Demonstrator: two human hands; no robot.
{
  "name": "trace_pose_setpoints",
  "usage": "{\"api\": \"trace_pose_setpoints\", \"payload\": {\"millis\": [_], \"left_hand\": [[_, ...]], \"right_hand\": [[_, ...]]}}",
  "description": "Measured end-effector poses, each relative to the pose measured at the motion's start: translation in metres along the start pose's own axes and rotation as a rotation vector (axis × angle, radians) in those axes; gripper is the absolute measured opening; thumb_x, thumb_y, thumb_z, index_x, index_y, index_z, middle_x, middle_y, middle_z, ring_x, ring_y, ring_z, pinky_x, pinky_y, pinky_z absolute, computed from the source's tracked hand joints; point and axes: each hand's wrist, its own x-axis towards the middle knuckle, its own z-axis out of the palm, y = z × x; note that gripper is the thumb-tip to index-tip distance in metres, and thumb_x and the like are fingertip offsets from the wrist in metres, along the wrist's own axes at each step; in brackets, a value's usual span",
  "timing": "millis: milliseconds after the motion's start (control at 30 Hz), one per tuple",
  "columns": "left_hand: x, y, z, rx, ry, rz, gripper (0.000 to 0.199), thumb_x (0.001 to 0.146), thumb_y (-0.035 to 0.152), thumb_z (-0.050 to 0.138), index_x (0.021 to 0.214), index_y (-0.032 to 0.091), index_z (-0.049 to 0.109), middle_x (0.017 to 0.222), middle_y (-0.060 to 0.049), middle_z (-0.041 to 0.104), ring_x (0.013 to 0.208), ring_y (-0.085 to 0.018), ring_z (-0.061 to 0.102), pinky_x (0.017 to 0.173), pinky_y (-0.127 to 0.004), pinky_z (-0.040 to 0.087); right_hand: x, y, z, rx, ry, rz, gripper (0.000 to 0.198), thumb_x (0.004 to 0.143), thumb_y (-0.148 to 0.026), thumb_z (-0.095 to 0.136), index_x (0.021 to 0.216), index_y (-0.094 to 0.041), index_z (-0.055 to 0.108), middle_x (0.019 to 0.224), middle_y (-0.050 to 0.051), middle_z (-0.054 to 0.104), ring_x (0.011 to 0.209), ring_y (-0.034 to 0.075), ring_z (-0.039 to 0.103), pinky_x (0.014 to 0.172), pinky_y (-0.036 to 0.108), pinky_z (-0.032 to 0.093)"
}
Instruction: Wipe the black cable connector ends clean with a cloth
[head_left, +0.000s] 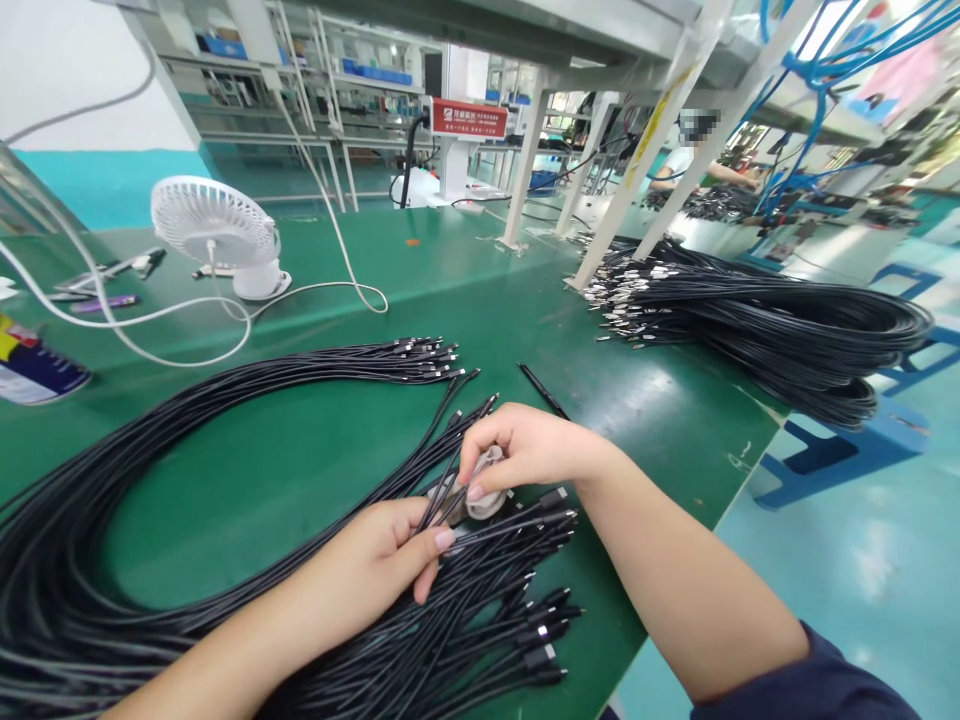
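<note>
At the near edge of the worktop, the left hand pinches a few cables while the right hand closes on a small pale roll; loose plug ends may tangle, likewise the far cable heap.
</note>
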Motion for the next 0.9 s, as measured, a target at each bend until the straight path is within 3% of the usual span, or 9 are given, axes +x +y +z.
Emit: {"api": "trace_pose_setpoints", "payload": {"millis": [100,233,367,500,700,900], "left_hand": [[-0.0003,0.0009,0.0006,0.03,0.007,-0.005,0.037,0.087,0.052,0.046,0.065,0.022,0.047,0.05,0.006,0.051,0.047,-0.011,0.033,0.05,-0.024,0.027],[0.0002,0.0016,-0.0001,0.032,0.024,-0.004,0.035,0.087,0.049,0.044,0.065,0.022,0.047,0.049,0.007,0.05,0.046,-0.011,0.032,0.05,-0.025,0.028],[0.0002,0.0022,-0.0007,0.012,0.022,-0.002,0.035,0.087,0.049,0.044,0.065,0.022,0.046,0.049,0.008,0.049,0.045,-0.011,0.031,0.05,-0.025,0.027],[0.0009,0.0022,-0.0003,0.007,0.014,-0.005,0.038,0.085,0.055,0.046,0.066,0.023,0.047,0.049,0.007,0.05,0.046,-0.012,0.033,0.052,-0.025,0.028],[0.0026,0.0007,0.0004,0.033,0.024,-0.003,0.037,0.086,0.053,0.046,0.065,0.022,0.046,0.049,0.007,0.051,0.047,-0.011,0.034,0.051,-0.025,0.028],[0.0013,0.0019,0.0007,0.051,0.025,-0.012,0.037,0.086,0.053,0.045,0.064,0.023,0.045,0.049,0.007,0.05,0.047,-0.011,0.032,0.051,-0.025,0.028]], "right_hand": [[0.0016,-0.0003,0.0032,0.009,-0.009,0.036,0.02,0.074,-0.029,0.075,0.082,-0.011,0.072,0.081,0.006,0.072,0.075,0.015,0.066,0.067,0.025,0.051],[0.0009,-0.0035,0.0022,-0.03,-0.071,-0.049,0.015,0.085,-0.02,0.062,0.09,-0.011,0.072,0.09,0.008,0.074,0.083,0.015,0.067,0.076,0.026,0.051],[-0.0019,-0.0044,-0.003,-0.042,-0.062,-0.056,0.016,0.085,-0.019,0.061,0.094,-0.013,0.073,0.093,0.007,0.074,0.085,0.014,0.067,0.076,0.025,0.051],[-0.0027,-0.0014,-0.0056,-0.076,-0.009,0.017,0.018,0.078,-0.027,0.071,0.091,-0.013,0.074,0.089,0.006,0.075,0.083,0.015,0.067,0.074,0.024,0.051],[-0.0027,-0.0046,-0.006,-0.24,0.007,0.087,0.011,0.077,-0.023,0.071,0.08,-0.013,0.074,0.072,0.001,0.07,0.066,0.011,0.061,0.061,0.02,0.043],[-0.0017,-0.0058,-0.006,-0.339,-0.035,0.051,0.012,0.08,-0.024,0.068,0.075,-0.013,0.071,0.064,-0.002,0.062,0.059,0.009,0.053,0.056,0.019,0.036]]}}
